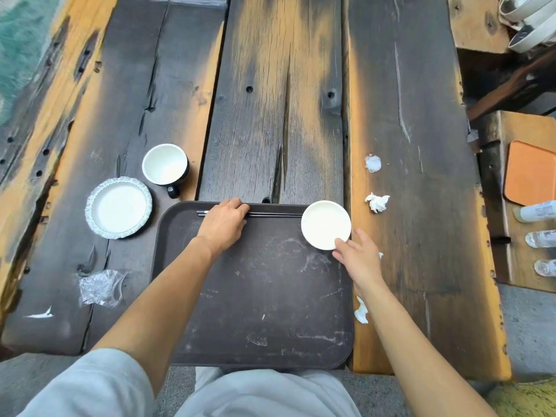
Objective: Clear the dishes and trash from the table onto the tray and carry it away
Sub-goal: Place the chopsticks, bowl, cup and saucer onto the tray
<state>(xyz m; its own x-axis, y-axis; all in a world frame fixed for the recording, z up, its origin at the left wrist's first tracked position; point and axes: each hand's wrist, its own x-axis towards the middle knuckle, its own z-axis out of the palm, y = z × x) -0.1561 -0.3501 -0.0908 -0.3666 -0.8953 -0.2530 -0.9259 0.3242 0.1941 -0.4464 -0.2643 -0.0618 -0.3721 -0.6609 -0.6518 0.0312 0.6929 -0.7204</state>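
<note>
Two hands are over the tray (255, 296), which lies at lower centre of the frame on the table (282, 85). At the tray's far rim the left hand (224, 224) rests palm down on the black chopsticks (270, 214), fingers curled loosely over them; whether it grips them or only presses them I cannot tell. Their long axis runs left to right along that rim. The right hand (358, 260) pinches the near edge of the small white dish (326, 224) with its fingertips; the dish sits at the tray's upper right corner, partly over the rim.

What remains off the tray splits by side. To the upper left of the tray stand the mug (165, 164) and, just beside it, the scalloped plate (118, 207); both are nearer the left hand, the mug just beyond the tray's far left corner. The plastic wrap (100, 288) lies at the tray's left, lower down. On the right, a crumpled tissue (377, 202) lies just past the dish, another wad (373, 163) farther up, and a third scrap (361, 311) touches the tray's right edge under the right forearm.

My judgement: once each hand lets go, the left is best placed for the mug and plate, reaching up and left, and the right for the tissues.
</note>
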